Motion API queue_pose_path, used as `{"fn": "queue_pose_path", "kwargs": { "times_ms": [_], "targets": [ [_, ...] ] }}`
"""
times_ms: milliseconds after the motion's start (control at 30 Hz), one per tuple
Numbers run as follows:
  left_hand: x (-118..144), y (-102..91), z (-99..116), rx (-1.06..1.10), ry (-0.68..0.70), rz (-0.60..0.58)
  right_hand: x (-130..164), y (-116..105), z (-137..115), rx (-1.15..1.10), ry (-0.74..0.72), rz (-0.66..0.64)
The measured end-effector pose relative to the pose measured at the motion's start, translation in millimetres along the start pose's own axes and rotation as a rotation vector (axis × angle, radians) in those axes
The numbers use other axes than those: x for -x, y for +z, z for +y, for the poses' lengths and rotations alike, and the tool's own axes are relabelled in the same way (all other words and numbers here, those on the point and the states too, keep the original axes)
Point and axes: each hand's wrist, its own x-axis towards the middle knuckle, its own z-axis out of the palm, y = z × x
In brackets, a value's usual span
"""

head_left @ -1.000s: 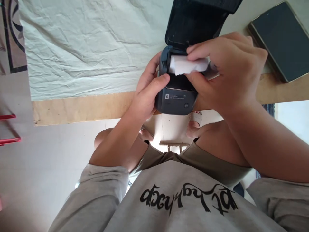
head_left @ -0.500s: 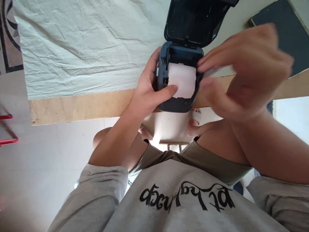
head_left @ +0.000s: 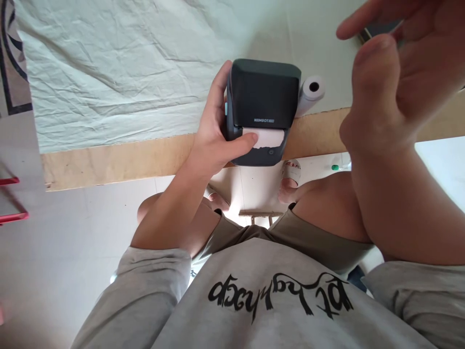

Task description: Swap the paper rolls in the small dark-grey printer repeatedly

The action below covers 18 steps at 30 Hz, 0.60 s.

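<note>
A small dark label printer (head_left: 263,104) sits at the table's near edge with its lid closed. A strip of white paper (head_left: 267,138) sticks out of its front slot. My left hand (head_left: 214,131) grips the printer's left side, thumb resting on the paper strip. My right hand (head_left: 395,77) is raised off to the right, fingers apart, holding nothing. A white paper roll (head_left: 310,92) lies on the table just right of the printer.
A wrinkled white cloth (head_left: 127,72) covers the wooden table (head_left: 119,160). A dark phone (head_left: 378,29) lies at the far right, mostly hidden by my right hand. Red bars (head_left: 10,198) show at the left edge. My knees and feet are below the table edge.
The printer lid went from open to closed over the paper. My right hand left the printer and lifted up to the right. A paper roll now shows beside the printer.
</note>
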Motion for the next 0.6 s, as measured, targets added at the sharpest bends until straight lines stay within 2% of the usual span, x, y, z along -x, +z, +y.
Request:
{"fn": "queue_pose_path", "kwargs": {
  "times_ms": [67, 100, 133, 167, 200, 267, 400, 467, 533, 567, 600],
  "targets": [
    [3, 4.4, 9, 0.058, 0.023, 0.043, 1, 4, 9, 0.034, -0.204, 0.194],
    [6, 7.2, 13, 0.035, -0.018, -0.022, 2, 6, 13, 0.052, -0.275, 0.231],
    [8, 10.1, 17, -0.008, -0.002, -0.045, 4, 8, 16, 0.059, -0.312, 0.232],
    [10, 12.8, 19, -0.053, 0.061, -0.019, 6, 9, 16, 0.059, -0.327, 0.223],
    [11, 14.9, 20, -0.077, 0.109, -0.005, 9, 10, 15, 0.057, -0.319, 0.2],
    [11, 16.7, 17, -0.095, 0.111, -0.013, 17, 9, 6, 0.078, -0.254, 0.109],
    [2, 10.3, 3, -0.072, 0.094, -0.035, 28, 4, -14, 0.281, -0.069, -0.202],
    [-2, 5.3, 0, -0.064, 0.13, -0.076, 31, 5, -17, 0.308, -0.034, -0.304],
    [-3, 2.7, 2, -0.012, 0.232, -0.193, 33, 10, -14, 0.245, 0.007, -0.368],
    [-1, 2.6, 4, -0.027, 0.221, -0.176, 33, 13, -11, 0.197, 0.032, -0.385],
    [1, 3.2, 8, -0.087, 0.116, -0.15, 34, 17, -9, 0.15, 0.055, -0.389]
  ]
}}
